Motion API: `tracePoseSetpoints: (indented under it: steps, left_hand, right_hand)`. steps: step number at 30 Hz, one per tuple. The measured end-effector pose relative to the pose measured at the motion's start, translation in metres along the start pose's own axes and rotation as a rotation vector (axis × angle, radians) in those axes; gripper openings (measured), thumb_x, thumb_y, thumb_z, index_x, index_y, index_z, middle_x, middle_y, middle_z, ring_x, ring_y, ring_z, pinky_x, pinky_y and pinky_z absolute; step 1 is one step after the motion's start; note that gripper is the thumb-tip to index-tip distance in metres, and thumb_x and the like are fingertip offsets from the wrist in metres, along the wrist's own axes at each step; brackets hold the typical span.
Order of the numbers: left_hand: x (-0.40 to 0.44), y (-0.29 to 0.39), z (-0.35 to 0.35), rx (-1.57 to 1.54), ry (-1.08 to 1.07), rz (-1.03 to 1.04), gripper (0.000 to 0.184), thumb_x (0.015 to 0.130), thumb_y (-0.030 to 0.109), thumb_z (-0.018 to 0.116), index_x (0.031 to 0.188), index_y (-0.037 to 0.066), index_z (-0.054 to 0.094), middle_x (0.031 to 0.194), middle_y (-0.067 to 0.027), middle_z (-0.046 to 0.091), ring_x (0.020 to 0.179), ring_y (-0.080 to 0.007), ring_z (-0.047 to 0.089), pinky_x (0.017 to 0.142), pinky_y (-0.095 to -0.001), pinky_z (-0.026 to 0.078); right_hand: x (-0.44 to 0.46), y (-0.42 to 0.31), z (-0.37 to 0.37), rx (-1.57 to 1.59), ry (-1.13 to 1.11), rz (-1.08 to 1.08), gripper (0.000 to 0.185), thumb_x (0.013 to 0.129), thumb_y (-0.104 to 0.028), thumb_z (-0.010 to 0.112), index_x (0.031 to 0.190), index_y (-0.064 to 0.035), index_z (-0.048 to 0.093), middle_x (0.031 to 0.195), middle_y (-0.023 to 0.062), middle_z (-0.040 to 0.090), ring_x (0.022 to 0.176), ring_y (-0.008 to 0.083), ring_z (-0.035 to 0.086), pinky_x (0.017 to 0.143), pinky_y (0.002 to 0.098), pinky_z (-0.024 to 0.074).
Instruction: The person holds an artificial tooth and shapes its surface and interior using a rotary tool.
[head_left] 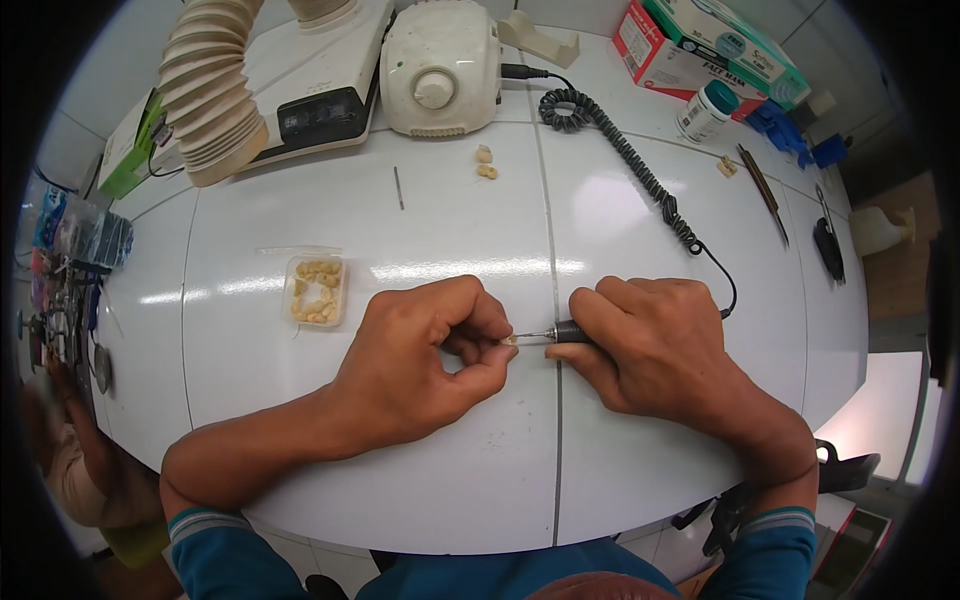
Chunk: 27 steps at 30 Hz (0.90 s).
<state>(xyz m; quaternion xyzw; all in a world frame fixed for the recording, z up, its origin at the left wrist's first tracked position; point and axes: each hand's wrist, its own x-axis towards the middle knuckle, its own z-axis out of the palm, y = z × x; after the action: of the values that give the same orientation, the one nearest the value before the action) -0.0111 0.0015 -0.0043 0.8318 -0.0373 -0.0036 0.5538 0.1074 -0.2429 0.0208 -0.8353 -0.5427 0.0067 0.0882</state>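
Between the thumb and fingertips of my left hand is a small yellowish tooth-like piece, mostly covered by the fingers. My right hand is wrapped round a dark rotary handpiece. Its thin metal bur points left and reaches the piece; whether it touches cannot be made out. A coiled black cord runs from behind the right hand to a cream control unit with a round dial. Left of my left hand stands a clear plastic box holding several yellowish tooth-like pieces.
Two loose pieces and a thin metal rod lie farther back. A ribbed hose hangs at back left. At right are a white bottle, face mask boxes and slim tools. Another person sits at far left.
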Motion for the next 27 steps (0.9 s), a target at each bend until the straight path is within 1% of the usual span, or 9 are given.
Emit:
tracePoseSetpoints:
  steps: [9,27]
  left_hand:
    - [0.0001,-0.0013,0.0007,0.001,0.007,0.016,0.017,0.092,-0.002,0.086,0.101,-0.004,0.071,0.101,-0.0112,0.079,0.089,-0.0145,0.076,0.078,-0.0278,0.064]
    - [-0.0002,-0.0003,-0.0001,0.010,0.008,0.036,0.018,0.091,-0.003,0.087,0.097,-0.004,0.070,0.099,-0.0132,0.080,0.087,-0.0145,0.076,0.076,-0.0283,0.063]
  right_hand:
    - [0.0001,0.0004,-0.0015,0.004,-0.028,-0.001,0.042,0.103,-0.049,0.080,0.089,-0.0118,0.067,0.071,0.0036,0.064,0.059,0.0247,0.070,0.051,0.0395,0.0487]
    - [-0.0002,0.0005,0.0011,-0.003,-0.002,0.007,0.043,0.103,-0.050,0.079,0.089,-0.0118,0.068,0.070,0.0032,0.064,0.058,0.0245,0.069,0.050,0.0390,0.0481]
